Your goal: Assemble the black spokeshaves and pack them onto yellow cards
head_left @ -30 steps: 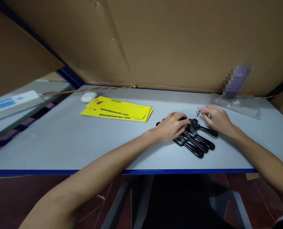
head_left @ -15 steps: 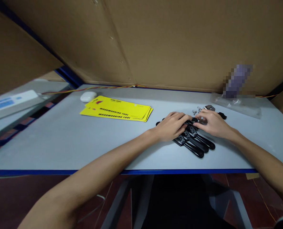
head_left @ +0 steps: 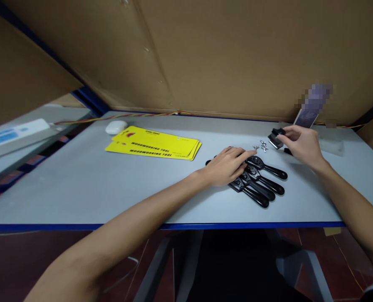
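My left hand (head_left: 228, 167) lies palm down across the near ends of several black spokeshaves (head_left: 255, 196), its fingers stretched out over them and hiding part of their bodies. The spokeshaves fan out side by side, handles pointing to the right. My right hand (head_left: 304, 144) is closed in a pinch on a small black cap piece (head_left: 278, 131), just over flat metal blades (head_left: 276, 143). Whether the piece touches the blades I cannot tell. Small silver screws (head_left: 263, 145) lie in a loose group between my two hands. Another black piece (head_left: 287, 151) is partly covered by my right hand.
Yellow printed cards (head_left: 155, 144) lie stacked on the table (head_left: 79, 188) to the left, beside a white rounded case (head_left: 116, 127). A clear plastic bag (head_left: 331, 146) and a blurred purple object (head_left: 315, 105) are at the back right. A power strip (head_left: 16, 136) sits far left.
My right hand has moved from the spokeshaves back and right to the blades, with the small black piece in its fingers. Another spokeshave handle now shows. My left hand stays put.
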Demonstrator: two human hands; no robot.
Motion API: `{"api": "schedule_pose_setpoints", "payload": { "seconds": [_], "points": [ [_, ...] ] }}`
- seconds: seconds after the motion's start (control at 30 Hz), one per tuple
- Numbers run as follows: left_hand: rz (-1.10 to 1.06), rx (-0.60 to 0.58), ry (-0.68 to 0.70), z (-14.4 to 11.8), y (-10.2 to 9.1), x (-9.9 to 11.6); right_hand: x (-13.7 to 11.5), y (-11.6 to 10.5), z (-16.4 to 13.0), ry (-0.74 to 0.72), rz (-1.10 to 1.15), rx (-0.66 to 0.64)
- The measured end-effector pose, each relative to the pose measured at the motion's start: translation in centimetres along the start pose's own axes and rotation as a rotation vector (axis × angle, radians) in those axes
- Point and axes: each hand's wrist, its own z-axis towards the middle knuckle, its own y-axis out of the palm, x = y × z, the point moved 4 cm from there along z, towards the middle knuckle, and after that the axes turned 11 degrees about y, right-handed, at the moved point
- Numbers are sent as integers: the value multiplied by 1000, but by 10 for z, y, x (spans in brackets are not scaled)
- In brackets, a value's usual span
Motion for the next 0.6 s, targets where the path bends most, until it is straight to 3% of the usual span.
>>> {"api": "schedule_pose_setpoints", "payload": {
  "seconds": [0.1,0.43,0.6],
  "points": [
    [12,-8,24,0,2,-2,17,-5,13,75,-58,46],
    [27,-4,38,-2,4,-3,35,6,19,179,-73,-64],
    [32,-9,38,-1,4,-3,39,11,20,99,-208,-44]
  ]
}}
